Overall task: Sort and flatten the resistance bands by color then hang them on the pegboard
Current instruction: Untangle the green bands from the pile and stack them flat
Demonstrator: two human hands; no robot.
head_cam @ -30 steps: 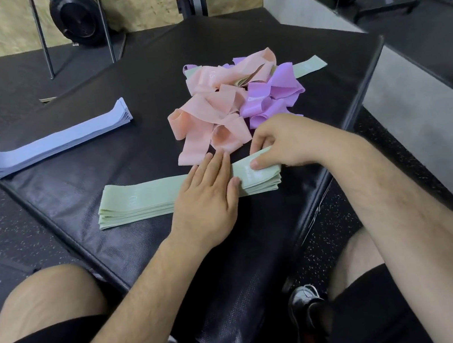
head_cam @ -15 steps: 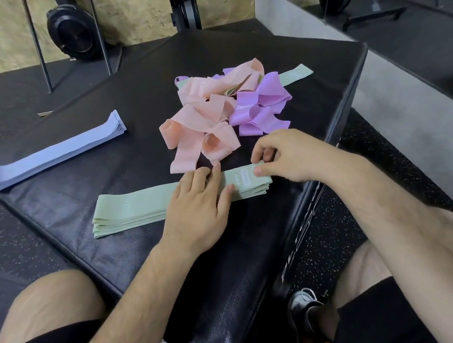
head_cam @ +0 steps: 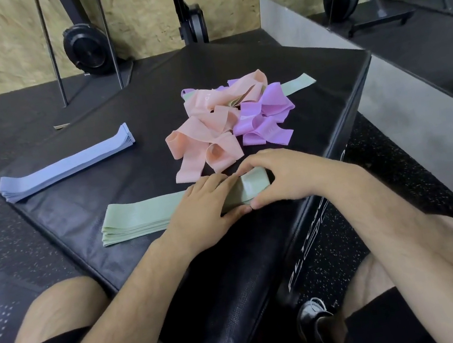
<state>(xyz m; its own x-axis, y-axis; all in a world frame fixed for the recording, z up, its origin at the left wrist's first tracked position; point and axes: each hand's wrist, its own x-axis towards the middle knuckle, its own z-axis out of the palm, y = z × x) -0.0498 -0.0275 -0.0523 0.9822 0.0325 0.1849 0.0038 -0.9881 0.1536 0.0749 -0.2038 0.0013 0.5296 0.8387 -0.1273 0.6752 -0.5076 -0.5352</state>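
A flat stack of green bands (head_cam: pixel 143 217) lies near the front edge of the black padded platform (head_cam: pixel 148 100). My left hand (head_cam: pixel 201 205) rests flat on the stack's right half, fingers straight, thumb along the near edge. My right hand (head_cam: pixel 285 176) arches over the stack's right end, fingers on the far edge and thumb on the near edge, tip to tip with my left thumb. A flat blue stack (head_cam: pixel 70 166) lies at the left. Tangled pink bands (head_cam: pixel 208 141) and purple bands (head_cam: pixel 265 123) sit piled behind my hands, with one green band (head_cam: pixel 297 84) sticking out at the back.
The platform's right edge drops to speckled rubber floor beside a grey ledge (head_cam: pixel 407 119) and a mirror. A black wheel (head_cam: pixel 87 49) and thin metal legs stand at the back by the wooden wall. My knees and a shoe (head_cam: pixel 316 317) are below the front edge.
My right hand has gone from pinching the green stack's end to arching over it. My left hand slid right until the thumbs met. The view has tilted slightly.
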